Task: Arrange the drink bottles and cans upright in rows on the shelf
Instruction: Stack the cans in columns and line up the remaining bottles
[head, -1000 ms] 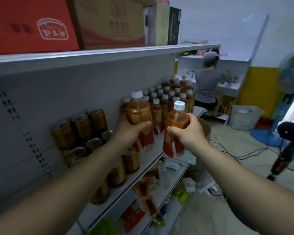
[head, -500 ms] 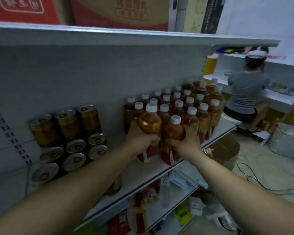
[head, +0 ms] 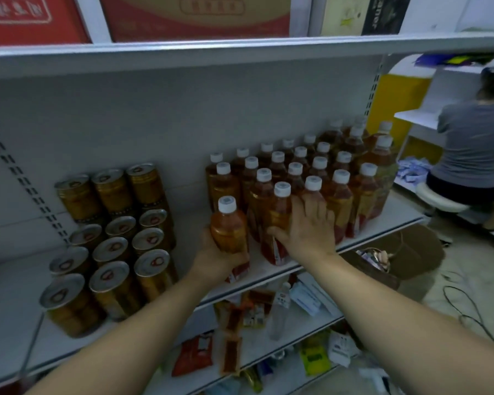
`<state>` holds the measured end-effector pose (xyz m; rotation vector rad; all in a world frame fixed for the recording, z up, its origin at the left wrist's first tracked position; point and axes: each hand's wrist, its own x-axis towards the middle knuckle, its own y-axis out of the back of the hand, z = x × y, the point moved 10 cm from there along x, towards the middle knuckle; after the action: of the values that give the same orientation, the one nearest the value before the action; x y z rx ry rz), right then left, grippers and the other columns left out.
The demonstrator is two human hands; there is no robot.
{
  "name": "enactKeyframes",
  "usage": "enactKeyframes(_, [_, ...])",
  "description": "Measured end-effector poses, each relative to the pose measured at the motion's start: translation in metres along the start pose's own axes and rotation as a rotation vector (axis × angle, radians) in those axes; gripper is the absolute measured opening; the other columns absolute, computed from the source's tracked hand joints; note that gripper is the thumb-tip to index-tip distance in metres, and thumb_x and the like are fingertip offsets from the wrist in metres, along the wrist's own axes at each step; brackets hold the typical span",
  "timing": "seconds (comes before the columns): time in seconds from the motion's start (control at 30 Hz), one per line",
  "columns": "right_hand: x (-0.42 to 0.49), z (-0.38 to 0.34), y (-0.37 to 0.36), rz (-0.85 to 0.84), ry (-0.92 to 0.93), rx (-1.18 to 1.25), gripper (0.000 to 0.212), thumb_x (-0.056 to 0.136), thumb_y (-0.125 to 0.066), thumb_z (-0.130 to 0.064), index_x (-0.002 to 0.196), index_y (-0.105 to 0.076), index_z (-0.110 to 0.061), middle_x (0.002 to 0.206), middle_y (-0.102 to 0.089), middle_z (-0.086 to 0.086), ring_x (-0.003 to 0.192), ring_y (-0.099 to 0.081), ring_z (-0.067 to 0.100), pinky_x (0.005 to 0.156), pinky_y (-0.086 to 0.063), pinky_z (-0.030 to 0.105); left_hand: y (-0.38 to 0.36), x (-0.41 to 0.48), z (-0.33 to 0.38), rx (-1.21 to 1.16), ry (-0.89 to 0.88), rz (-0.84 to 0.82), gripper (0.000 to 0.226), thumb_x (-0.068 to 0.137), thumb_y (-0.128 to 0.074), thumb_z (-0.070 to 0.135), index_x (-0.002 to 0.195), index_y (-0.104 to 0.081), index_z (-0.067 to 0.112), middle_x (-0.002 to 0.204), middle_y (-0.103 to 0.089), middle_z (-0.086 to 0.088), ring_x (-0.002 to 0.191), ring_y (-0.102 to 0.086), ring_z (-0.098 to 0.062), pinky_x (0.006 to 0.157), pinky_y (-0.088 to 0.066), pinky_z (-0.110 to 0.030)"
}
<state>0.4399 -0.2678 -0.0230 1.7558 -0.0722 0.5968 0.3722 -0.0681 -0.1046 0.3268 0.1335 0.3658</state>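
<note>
My left hand (head: 211, 259) grips an amber tea bottle (head: 229, 228) with a white cap and red label, standing upright at the front of the grey shelf (head: 388, 219). To its right, my right hand (head: 311, 229) lies with straight fingers flat against another bottle (head: 278, 208) in the front row, thumb touching its side. Behind stand rows of matching bottles (head: 320, 166), all upright. Gold cans (head: 111, 252) stand in rows on the shelf's left part, several stacked at the back.
Cardboard boxes (head: 194, 15) sit on the shelf above. Snack packets and a clear bottle (head: 254, 315) litter the lower shelves. A person (head: 474, 143) sits on a stool at the right, beside a brown carton (head: 408, 252) and cables on the floor.
Both bottles came down from mid-air onto the shelf's front. My right hand let go of its bottle and now lies flat against it. The view turned towards the shelf.
</note>
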Motion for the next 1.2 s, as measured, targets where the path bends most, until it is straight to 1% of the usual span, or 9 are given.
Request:
enactKeyframes(0.13, [0.001, -0.002, 0.008, -0.014, 0.016, 0.052, 0.093, 0.071, -0.06, -0.072, 0.141, -0.031, -0.018, 0.144, -0.029, 0.009, 0.129, -0.018, 0.026, 0.098, -0.018, 0.042, -0.002, 0.004, -0.009, 0.022, -0.037, -0.04, 0.107, 0.06, -0.085, 0.017, 0.142, -0.016, 0.026, 0.131, -0.045, -0.002, 0.113, -0.051, -0.019, 0.091, -0.044, -0.034])
enactKeyframes(0.27, [0.027, -0.006, 0.04, 0.038, 0.104, 0.095, 0.098, 0.066, -0.052, -0.078, 0.143, -0.033, -0.02, 0.145, -0.034, 0.011, 0.132, -0.026, 0.031, 0.106, -0.025, 0.05, -0.008, 0.007, -0.008, 0.015, -0.086, -0.036, 0.098, 0.063, -0.082, 0.019, 0.141, -0.023, 0.023, 0.112, -0.045, 0.017, 0.11, -0.051, -0.016, 0.089, -0.043, -0.031])
enactKeyframes(0.47, [0.093, -0.023, 0.019, -0.339, 0.294, 0.012, 0.1, 0.061, -0.021, -0.095, 0.141, -0.037, -0.038, 0.152, -0.032, 0.001, 0.138, -0.026, 0.028, 0.108, -0.023, 0.047, -0.017, 0.025, -0.002, -0.048, -0.07, -0.057, 0.092, 0.073, -0.077, 0.015, 0.146, -0.021, 0.027, 0.123, -0.05, 0.009, 0.118, -0.05, -0.016, 0.097, -0.043, -0.033])
enactKeyframes(0.67, [0.109, -0.013, -0.021, -0.561, 0.301, 0.016, 0.098, 0.061, -0.013, -0.097, 0.146, -0.006, -0.05, 0.161, -0.009, -0.004, 0.146, -0.008, 0.029, 0.114, -0.011, 0.053, -0.027, 0.042, 0.004, -0.106, -0.046, -0.019, 0.094, 0.08, -0.071, 0.01, 0.15, -0.011, 0.027, 0.143, -0.041, 0.001, 0.13, -0.041, -0.018, 0.108, -0.037, -0.043])
enactKeyframes(0.73, [0.108, -0.013, -0.027, -0.559, 0.307, 0.051, 0.096, 0.061, -0.013, -0.096, 0.145, 0.001, -0.052, 0.161, -0.004, -0.007, 0.146, -0.004, 0.029, 0.114, -0.01, 0.052, -0.029, 0.048, 0.006, -0.111, -0.039, 0.005, 0.09, 0.082, -0.069, 0.007, 0.149, -0.013, 0.027, 0.139, -0.044, 0.006, 0.126, -0.042, -0.012, 0.104, -0.04, -0.03])
enactKeyframes(0.83, [0.109, -0.016, -0.028, -0.567, 0.339, 0.06, 0.095, 0.061, -0.011, -0.093, 0.146, -0.002, -0.052, 0.161, -0.008, -0.007, 0.146, -0.004, 0.029, 0.111, -0.011, 0.052, -0.029, 0.05, 0.01, -0.065, -0.062, 0.053, 0.079, 0.083, -0.067, 0.008, 0.144, -0.021, 0.03, 0.116, -0.046, 0.025, 0.102, -0.047, 0.011, 0.075, -0.039, 0.001])
enactKeyframes(0.97, [0.109, -0.021, -0.026, -0.569, 0.368, 0.068, 0.095, 0.059, -0.012, -0.092, 0.145, -0.008, -0.052, 0.16, -0.015, -0.004, 0.143, -0.01, 0.032, 0.107, -0.018, 0.053, -0.024, 0.05, 0.015, 0.059, -0.058, 0.077, 0.073, 0.08, -0.072, 0.01, 0.13, -0.027, 0.037, 0.103, -0.041, 0.033, 0.08, -0.045, 0.032, 0.061, -0.034, 0.007])
enactKeyframes(1.1, [0.105, -0.02, -0.022, -0.602, 0.36, 0.088, 0.089, 0.065, -0.018, -0.09, 0.146, -0.008, -0.052, 0.16, -0.013, -0.001, 0.143, -0.009, 0.035, 0.107, -0.017, 0.051, -0.014, 0.044, 0.029, 0.206, 0.031, 0.025, 0.092, 0.073, -0.079, 0.024, 0.145, -0.022, 0.03, 0.126, -0.049, 0.013, 0.109, -0.046, 0.001, 0.083, -0.037, -0.013])
enactKeyframes(1.2, [0.105, -0.025, -0.014, -0.705, 0.352, 0.087, 0.083, 0.074, -0.031, -0.085, 0.147, -0.016, -0.047, 0.159, -0.019, 0.003, 0.14, -0.02, 0.033, 0.109, -0.022, 0.045, 0.009, 0.032, 0.041, 0.382, 0.127, -0.012, 0.099, 0.077, -0.073, 0.044, 0.15, -0.009, 0.029, 0.153, -0.029, -0.002, 0.134, -0.034, -0.02, 0.096, -0.032, -0.026])
